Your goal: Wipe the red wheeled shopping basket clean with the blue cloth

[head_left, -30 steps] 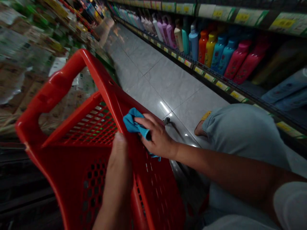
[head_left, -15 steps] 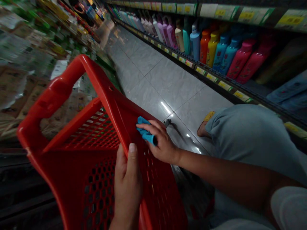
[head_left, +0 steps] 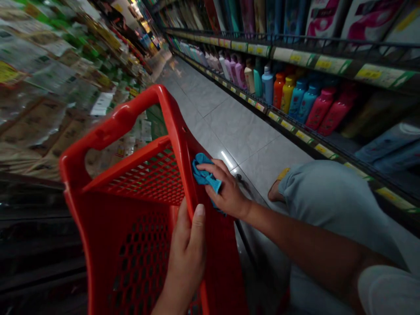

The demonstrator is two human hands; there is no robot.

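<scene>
A red plastic shopping cart (head_left: pixel 180 144) stands tilted across the view, its mesh-walled basket facing me and its handle (head_left: pixel 108 127) at the upper left. My left hand (head_left: pixel 189 249) grips the cart's near rim, thumb on top and fingers over the inner side. Just beyond it, my right hand (head_left: pixel 226 188) presses a crumpled blue cloth (head_left: pixel 205 173) against the outer side wall, below the rim. Part of the cloth is hidden under the fingers and palm.
Shelves (head_left: pixel 282 118) on the right hold colourful bottles (head_left: pixel 301 96) above price tags. Packaged goods (head_left: pixel 42 118) line the left side. Grey floor tiles (head_left: pixel 226 118) run between them. My bent knee (head_left: pixel 331 197) is at the right, and a person (head_left: pixel 114 22) is far down the aisle.
The view has tilted upward, so more shelf shows and the cart sits further right. The cloth looks more bunched beneath my right hand. My left hand keeps its grip on the rim.
</scene>
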